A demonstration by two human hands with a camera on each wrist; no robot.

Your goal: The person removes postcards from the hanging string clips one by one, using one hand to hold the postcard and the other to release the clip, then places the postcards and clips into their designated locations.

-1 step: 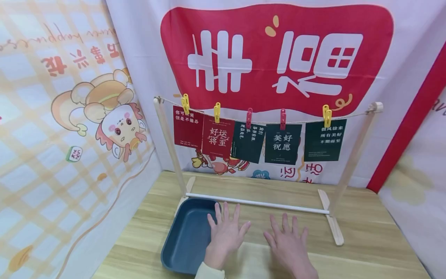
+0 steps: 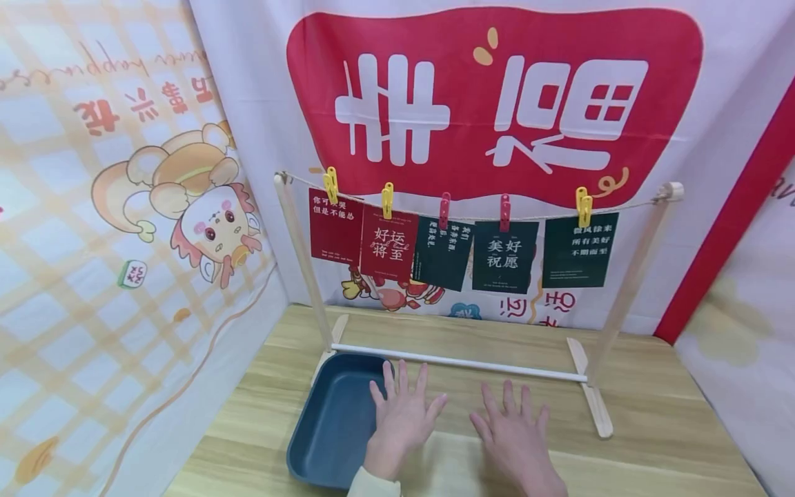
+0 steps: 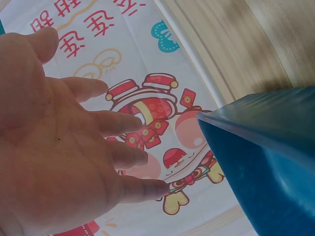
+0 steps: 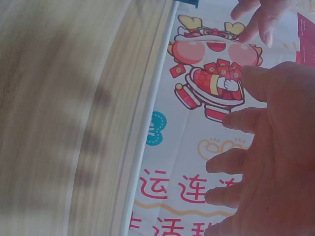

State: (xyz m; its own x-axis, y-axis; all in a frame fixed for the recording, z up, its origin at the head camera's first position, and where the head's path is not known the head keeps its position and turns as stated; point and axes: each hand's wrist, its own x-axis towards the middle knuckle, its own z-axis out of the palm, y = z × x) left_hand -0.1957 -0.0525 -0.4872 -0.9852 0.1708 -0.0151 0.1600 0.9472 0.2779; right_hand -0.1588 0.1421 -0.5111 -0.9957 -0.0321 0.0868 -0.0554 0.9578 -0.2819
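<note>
Dark-blue rectangular tray point(image 2: 335, 428) sits just left of my left hand point(image 2: 404, 417), whose fingers are spread and relaxed; five pegged cards point(image 2: 441, 259) hang beyond both hands; my right hand point(image 2: 515, 435) is likewise loosely spread, a wooden foot point(image 2: 597, 411) near its right.

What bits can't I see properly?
Head view: some of the tray, hidden by the left hand.
Head view: part of the writing on the leftmost red card, behind a yellow clip.
Head view: bottom print on the rightmost green card, too small.
Left wrist view: part of the tray, cut off by the right edge.
Right wrist view: part of the right hand, cut off by the right edge.
</note>
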